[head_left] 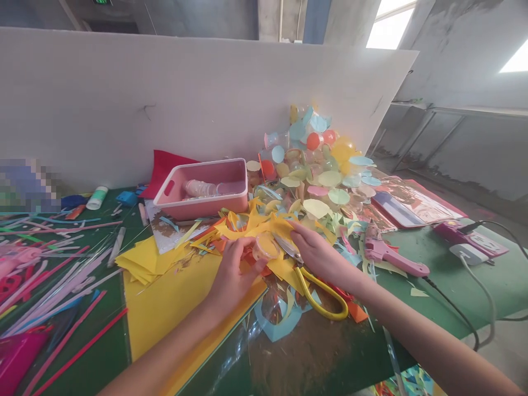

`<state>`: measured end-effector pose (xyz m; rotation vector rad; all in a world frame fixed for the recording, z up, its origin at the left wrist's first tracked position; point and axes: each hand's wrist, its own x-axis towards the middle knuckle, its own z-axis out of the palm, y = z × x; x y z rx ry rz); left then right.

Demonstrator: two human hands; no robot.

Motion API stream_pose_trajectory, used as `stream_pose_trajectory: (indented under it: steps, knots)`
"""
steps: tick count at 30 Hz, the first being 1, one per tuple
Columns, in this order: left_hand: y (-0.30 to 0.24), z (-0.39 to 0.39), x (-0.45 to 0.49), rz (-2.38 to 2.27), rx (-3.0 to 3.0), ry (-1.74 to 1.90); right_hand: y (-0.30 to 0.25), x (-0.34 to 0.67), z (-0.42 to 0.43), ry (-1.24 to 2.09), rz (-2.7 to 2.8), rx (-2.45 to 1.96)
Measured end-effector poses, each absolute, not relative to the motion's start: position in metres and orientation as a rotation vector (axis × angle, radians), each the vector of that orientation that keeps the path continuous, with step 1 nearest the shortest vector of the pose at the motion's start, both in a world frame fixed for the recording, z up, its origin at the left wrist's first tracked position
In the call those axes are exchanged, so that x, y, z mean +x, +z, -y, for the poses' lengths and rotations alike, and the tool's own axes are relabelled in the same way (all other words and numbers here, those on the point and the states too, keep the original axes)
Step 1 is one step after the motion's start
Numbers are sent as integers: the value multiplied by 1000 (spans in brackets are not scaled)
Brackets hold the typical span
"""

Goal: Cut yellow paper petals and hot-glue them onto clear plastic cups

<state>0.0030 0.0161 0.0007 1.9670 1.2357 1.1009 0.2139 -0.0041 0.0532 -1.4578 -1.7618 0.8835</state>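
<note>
Fingers [238, 246] of the left hand [234, 274]: index and thumb clamped on opposite sides of a small clear cup [266, 250], tips apart by its width. Fingers of the right hand [315, 252]: laid against yellow paper [280, 224]; partly hidden, so whether they are closed on it cannot be told.

Head view, clock centred on the cup, 12 away from the wearer. The cup is gripped by its sides, presumably so that it is kept steady and its face left uncovered. Scissors [297, 257] are laid at 4, handles turned towards the wearer, probably for easy pick-up. A glue gun [391, 257] is set at 3, with a power strip [489, 242] beyond it, likely for its cord. A pink tub [202, 208] is placed at 10, its likely use being to keep loose items together. A heap of cups and paper discs [315, 209] is stacked at 1, perhaps to leave the front free for handwork.

Counts: held cup, 1; scissors, 1; glue gun, 1; power strip, 1; tub, 1, with at least 1 bottle [200, 188] inside. Heaped cups and discs: many, overlapped, exact number not obtainable.
</note>
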Motion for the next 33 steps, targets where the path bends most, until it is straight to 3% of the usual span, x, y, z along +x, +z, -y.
stream_pose_trajectory:
  steps: [11, 33]
  knots:
    - [3, -15, 4, -1289, 1965, 1052, 52, 199, 24, 1133, 1734, -1272]
    - [4, -15, 5, -1271, 1998, 1030, 43, 191, 24, 996, 2081, -1229]
